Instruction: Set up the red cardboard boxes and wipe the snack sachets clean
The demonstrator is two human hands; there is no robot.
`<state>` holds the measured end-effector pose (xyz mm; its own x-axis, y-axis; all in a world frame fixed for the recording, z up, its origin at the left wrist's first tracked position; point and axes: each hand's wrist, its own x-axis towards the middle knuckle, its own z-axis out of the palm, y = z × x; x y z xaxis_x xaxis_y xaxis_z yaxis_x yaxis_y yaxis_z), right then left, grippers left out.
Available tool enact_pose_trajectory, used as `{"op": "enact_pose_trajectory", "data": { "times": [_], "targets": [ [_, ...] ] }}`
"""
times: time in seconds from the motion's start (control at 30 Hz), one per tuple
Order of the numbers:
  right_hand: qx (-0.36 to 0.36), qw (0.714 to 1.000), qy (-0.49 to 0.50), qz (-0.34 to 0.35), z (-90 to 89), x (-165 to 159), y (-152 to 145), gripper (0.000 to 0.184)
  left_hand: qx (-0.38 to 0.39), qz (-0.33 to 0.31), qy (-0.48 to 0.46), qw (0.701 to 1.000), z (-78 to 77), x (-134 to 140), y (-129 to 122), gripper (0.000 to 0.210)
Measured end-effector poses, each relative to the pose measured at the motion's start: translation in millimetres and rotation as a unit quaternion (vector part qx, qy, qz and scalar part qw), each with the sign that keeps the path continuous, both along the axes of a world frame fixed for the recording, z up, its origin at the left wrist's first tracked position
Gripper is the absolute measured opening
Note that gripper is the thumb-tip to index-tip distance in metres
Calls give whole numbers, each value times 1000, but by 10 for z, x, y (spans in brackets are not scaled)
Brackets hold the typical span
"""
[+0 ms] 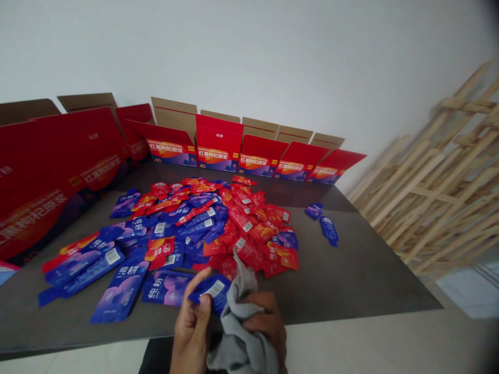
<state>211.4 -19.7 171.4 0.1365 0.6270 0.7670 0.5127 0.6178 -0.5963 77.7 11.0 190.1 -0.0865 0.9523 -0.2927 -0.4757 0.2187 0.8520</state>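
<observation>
Near the table's front edge, my left hand (194,322) pinches a blue pouch (217,291) whose white barcode label faces up. Bunched in my right hand (267,319) is a grey cloth (237,317), touching or very close to the pouch's right end; the exact contact is hidden. Just beyond my hands lies a mixed pile of small sealed pouches, red ones (249,252) mostly on the right and blue ones (120,291) mostly on the left. A blue-purple pouch (166,287) rests flat beside my left hand.
Open red cartons (255,156) with raised flaps line the back of the dark table (351,280), and larger-looking ones (47,176) run along the left. Two blue pouches (328,230) lie apart on the right. Wooden easel-like frames (440,192) stand beyond the right edge.
</observation>
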Motion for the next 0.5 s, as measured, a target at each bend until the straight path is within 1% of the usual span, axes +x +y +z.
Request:
{"op": "enact_pose_trajectory", "data": {
  "times": [0.07,0.1,0.17,0.27,0.37,0.43,0.5],
  "targets": [
    [-2,1000,-3,12,49,-123,23,12,3,15,26,1000,68,38,-85,69],
    [-15,1000,-7,14,61,-159,36,15,3,23,35,999,98,45,-119,68],
    [-37,999,-9,7,53,-183,61,18,3,45,35,998,142,37,-164,68],
    [-40,999,6,-9,9,-153,98,20,6,73,8,997,180,7,-206,67],
    [-36,999,25,-15,10,-132,115,16,21,64,27,997,195,18,-245,63],
    [-16,999,31,-9,54,-143,102,12,26,46,56,997,194,53,-262,62],
    [-1,1000,25,1,114,-168,73,12,25,23,63,997,183,95,-268,61]
  ]
}}
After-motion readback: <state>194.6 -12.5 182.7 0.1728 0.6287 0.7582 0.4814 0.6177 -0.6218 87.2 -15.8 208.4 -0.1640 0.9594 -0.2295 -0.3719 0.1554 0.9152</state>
